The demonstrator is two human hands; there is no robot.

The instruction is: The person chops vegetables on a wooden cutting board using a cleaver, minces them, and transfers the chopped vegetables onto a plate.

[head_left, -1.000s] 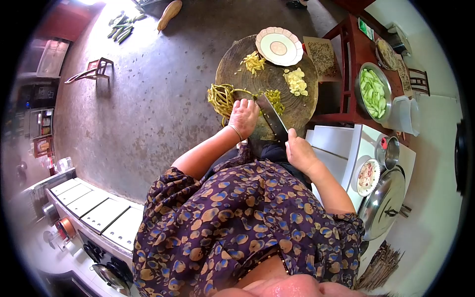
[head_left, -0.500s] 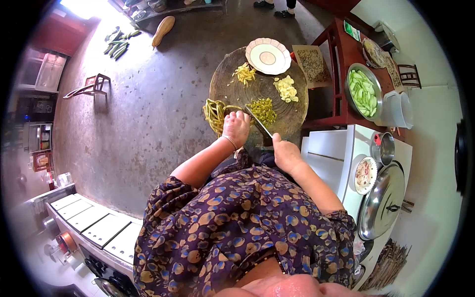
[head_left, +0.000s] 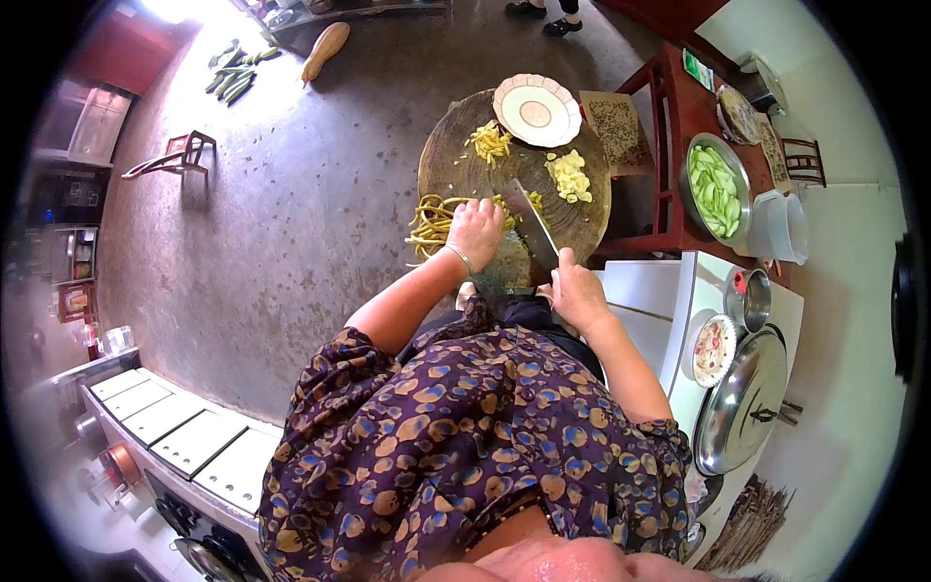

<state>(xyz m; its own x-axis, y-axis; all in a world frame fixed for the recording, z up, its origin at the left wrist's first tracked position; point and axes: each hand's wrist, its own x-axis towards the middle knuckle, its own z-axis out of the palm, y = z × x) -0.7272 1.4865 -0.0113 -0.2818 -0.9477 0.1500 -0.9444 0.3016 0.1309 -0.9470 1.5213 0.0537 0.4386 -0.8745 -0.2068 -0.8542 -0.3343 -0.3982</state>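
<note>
1. A tan squash (head_left: 325, 52) lay on the grey floor (head_left: 291, 242) near a heap of green vegetables (head_left: 233, 80).
2. A small stool (head_left: 178, 157) was on that floor too.
3. On the red table (head_left: 696, 113), a metal bowl (head_left: 744, 194) held green slices (head_left: 715, 192), a translucent container (head_left: 782, 228) just beside it.
4. A domed lid (head_left: 742, 393) lay near a saucepan (head_left: 754, 303).

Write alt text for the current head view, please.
A person's right hand grips a broad, rectangular steel cleaver on a round wooden chopping block, while the left hand holds a bunch of long, thin yellow-green strands. Farther back on the block are pale yellow strips, pale slices and a white, scalloped, pink-rimmed plate.
</note>
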